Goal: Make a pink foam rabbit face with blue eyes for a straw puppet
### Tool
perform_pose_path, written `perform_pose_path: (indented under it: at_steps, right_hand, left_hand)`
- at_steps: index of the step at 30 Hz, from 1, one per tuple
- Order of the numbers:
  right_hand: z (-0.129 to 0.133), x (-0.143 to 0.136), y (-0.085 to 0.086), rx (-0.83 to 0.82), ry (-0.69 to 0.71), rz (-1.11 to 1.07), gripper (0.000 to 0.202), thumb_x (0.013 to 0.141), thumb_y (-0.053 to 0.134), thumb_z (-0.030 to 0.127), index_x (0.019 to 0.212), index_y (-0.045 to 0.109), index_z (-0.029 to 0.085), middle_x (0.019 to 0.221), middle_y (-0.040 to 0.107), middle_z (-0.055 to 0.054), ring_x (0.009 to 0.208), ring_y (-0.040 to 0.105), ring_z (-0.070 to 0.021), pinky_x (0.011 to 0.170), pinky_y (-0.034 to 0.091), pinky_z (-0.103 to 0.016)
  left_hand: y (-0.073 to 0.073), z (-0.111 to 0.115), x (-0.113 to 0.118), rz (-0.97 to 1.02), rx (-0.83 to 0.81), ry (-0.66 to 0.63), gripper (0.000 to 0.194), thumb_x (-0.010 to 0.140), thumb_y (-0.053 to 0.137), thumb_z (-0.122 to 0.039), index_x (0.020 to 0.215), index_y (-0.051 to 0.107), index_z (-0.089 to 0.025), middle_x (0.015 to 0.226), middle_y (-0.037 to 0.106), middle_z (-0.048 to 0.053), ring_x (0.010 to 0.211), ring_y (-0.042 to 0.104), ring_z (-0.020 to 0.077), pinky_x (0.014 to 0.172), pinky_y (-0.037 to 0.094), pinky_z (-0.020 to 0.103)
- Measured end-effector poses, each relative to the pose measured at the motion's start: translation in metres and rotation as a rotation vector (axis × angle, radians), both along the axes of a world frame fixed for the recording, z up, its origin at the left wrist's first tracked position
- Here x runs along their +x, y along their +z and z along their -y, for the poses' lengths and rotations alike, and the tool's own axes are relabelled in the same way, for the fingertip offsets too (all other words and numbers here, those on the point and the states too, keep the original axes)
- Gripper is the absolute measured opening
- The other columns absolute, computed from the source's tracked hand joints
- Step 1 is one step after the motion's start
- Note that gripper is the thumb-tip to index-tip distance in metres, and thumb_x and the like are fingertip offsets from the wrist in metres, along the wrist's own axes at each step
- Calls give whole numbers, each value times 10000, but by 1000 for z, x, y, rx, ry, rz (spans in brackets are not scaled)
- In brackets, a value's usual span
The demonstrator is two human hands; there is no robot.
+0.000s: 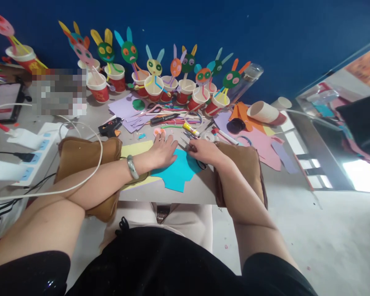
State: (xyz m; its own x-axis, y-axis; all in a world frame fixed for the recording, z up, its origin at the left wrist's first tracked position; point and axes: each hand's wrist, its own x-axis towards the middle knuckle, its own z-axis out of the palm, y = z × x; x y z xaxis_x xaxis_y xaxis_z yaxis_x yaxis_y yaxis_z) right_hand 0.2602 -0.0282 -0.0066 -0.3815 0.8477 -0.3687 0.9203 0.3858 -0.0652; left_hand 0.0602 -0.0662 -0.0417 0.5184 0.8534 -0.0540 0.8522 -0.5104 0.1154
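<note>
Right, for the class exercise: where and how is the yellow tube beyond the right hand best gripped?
Probably around its middle, from above, pinched by its two long sides: the yellow tube is slim and lies on its side at a slant. The right hand and the scissors it holds crowd the near side, so coming from above looks freer.

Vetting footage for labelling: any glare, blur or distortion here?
Head view: the bright patch by the right edge is blown white; head view: a pixelated block hides what lies beside the phone; head view: scissors in the right hand look soft; head view: left sleeve seems stretched, probably wide-angle.
</note>
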Motion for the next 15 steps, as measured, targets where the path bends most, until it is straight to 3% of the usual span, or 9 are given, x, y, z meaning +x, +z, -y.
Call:
perform_pose_path:
  at_steps: [6,12,15]
  right_hand:
    - [1,2,1,25,-45,1,295,918,583,262,1188,685,198,1062,807,-112,1009,708,-323,691,371,-347]
    - [6,6,4,58,-120,100,324,982,533,286,1263,650,176,1130,775,-211,1031,722,-397,755,458,-412]
    - [8,7,5,50,-104,135,341,1002,518,312,1284,642,167,1093,766,-225,1033,725,-403,768,481,-425]
  left_hand:
    - [11,-14,-16,16,-121,-78,554,1005,534,-416,1452,531,-88,1591,435,271,1502,362,546,1230,280,673]
    - [6,-12,-18,10,55,-133,567,991,579,-464,1388,586,-60,1538,480,314,1479,396,503,1234,267,640]
    - [2,-13,-18,7,73,-85,759,975,598,-546,1501,491,-10,1592,422,354,1513,365,510,1258,229,624]
